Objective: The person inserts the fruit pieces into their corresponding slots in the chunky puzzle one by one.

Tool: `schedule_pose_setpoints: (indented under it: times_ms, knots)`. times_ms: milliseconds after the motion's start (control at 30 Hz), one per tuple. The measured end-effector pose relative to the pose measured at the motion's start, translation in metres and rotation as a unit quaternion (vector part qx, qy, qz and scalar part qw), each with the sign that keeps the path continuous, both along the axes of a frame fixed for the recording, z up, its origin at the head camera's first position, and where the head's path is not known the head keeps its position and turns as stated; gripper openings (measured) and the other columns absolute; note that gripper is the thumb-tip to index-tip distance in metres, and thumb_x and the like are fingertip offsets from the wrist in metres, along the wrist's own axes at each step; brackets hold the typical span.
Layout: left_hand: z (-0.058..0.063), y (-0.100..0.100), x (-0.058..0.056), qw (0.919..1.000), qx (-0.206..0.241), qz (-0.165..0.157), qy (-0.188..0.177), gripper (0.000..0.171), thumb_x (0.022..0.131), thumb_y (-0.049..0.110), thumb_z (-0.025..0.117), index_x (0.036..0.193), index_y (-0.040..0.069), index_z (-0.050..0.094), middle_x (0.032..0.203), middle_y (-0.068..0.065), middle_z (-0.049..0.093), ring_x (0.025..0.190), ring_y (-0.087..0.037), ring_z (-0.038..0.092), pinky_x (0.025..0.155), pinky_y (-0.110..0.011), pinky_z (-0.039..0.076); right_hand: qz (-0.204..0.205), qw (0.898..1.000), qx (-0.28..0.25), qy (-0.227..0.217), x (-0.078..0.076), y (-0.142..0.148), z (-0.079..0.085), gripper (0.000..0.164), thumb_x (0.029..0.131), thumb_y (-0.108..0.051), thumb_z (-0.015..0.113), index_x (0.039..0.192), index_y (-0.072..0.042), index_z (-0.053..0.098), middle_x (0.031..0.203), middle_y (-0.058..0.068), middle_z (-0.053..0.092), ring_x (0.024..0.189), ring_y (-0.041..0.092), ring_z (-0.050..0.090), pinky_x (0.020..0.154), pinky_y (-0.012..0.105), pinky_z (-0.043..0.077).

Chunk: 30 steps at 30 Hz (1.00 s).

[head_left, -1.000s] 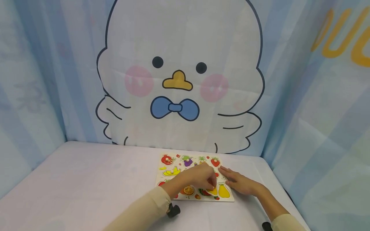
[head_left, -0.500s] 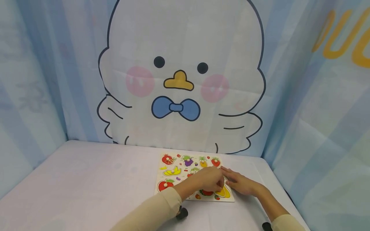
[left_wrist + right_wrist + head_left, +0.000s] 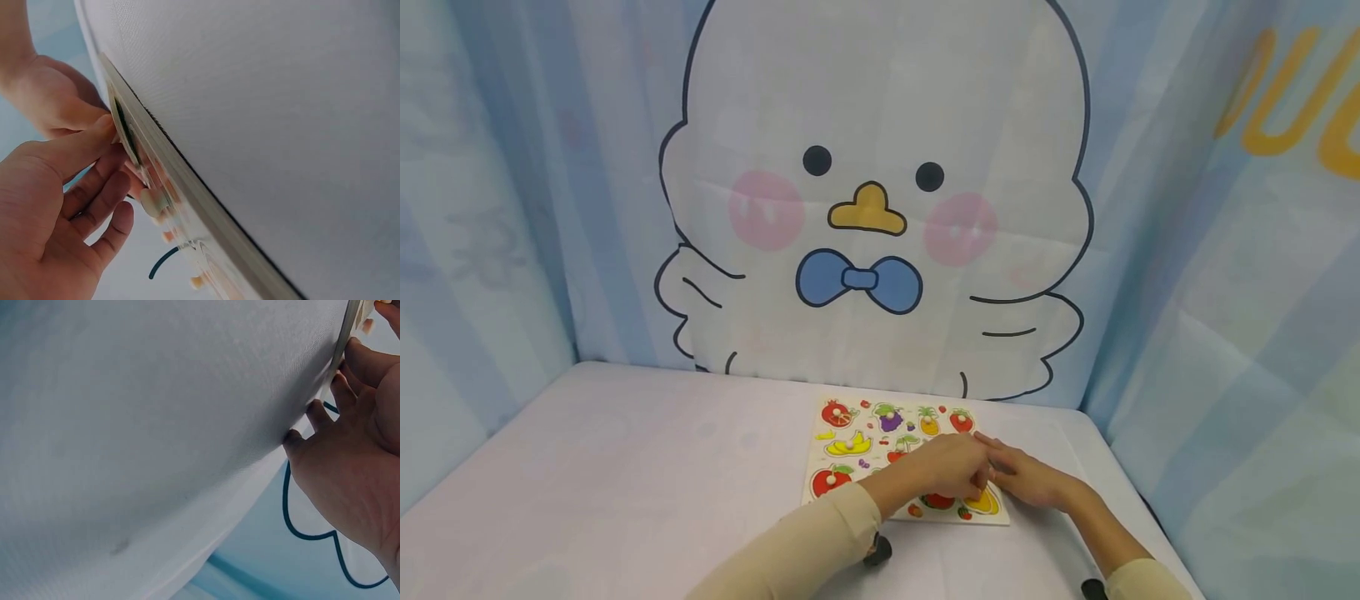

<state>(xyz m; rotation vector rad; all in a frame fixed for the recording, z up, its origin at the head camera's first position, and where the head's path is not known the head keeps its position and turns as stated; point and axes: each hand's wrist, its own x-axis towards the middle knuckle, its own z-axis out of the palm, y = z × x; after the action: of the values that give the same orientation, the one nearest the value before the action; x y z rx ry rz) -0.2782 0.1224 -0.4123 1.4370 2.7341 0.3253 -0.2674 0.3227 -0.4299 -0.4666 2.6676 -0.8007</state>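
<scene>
A wooden knobbed fruit puzzle board [image 3: 817, 461] lies flat near the back of the table. My left hand [image 3: 953, 467] reaches across its lower right and pinches a yellow puzzle piece [image 3: 977, 503] over the pear picture at the corner. In the left wrist view, the thumb and fingers of the left hand [image 3: 56, 200] meet close to the board's face. My right hand [image 3: 1033, 477] lies along the board's right edge, fingers extended and touching it. The right wrist view has the right hand [image 3: 350, 444] with fingertips on the tablecloth and thumb by the board edge.
Other fruit pieces with knobs sit in the board, among them an apple [image 3: 831, 481], bananas [image 3: 848, 444] and grapes [image 3: 891, 420]. A white cloth covers the table [image 3: 662, 483]. Behind it hangs a curtain [image 3: 880, 350] printed with a cartoon bird.
My left hand has moved right with the yellow piece, from beside the watermelon to over the pear picture, close to the right hand. The right hand stays in place.
</scene>
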Motion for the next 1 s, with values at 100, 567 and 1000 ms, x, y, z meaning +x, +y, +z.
schedule_pose_setpoints:
  times_ms: [100,567,1000]
  knots:
    - [0.000,0.001,0.000,1.0000,-0.002,-0.007,0.003,0.003,0.093,0.027,0.080,0.095,0.025,0.081,0.088,0.017,0.073,0.079,0.001,0.057,0.078,-0.012,0.048,0.005,1.000,-0.001,0.003,0.000,0.001,-0.001,0.056,0.107,-0.027,0.057,0.159,-0.013,0.043,0.172,0.017,0.025,0.158,0.050,0.013,0.121,0.074,0.010]
    - [-0.001,0.010,0.001,0.9998,-0.012,-0.007,0.015,0.004,0.091,0.029,0.082,0.092,0.025,0.081,0.077,0.016,0.065,0.080,-0.002,0.054,0.073,-0.012,0.044,-0.022,1.000,0.002,-0.006,0.000,0.001,-0.003,0.059,0.106,-0.023,0.058,0.161,-0.013,0.040,0.172,0.016,0.025,0.158,0.048,0.014,0.123,0.070,0.015]
    - [0.004,-0.005,0.012,0.9976,-0.065,-0.017,-0.017,0.022,0.096,0.028,0.077,0.118,0.027,0.079,0.108,0.016,0.073,0.092,-0.003,0.059,0.093,-0.020,0.052,0.019,1.000,-0.001,0.001,0.001,0.001,-0.001,0.060,0.108,-0.027,0.054,0.162,-0.010,0.034,0.172,0.020,0.021,0.158,0.051,0.011,0.121,0.075,0.008]
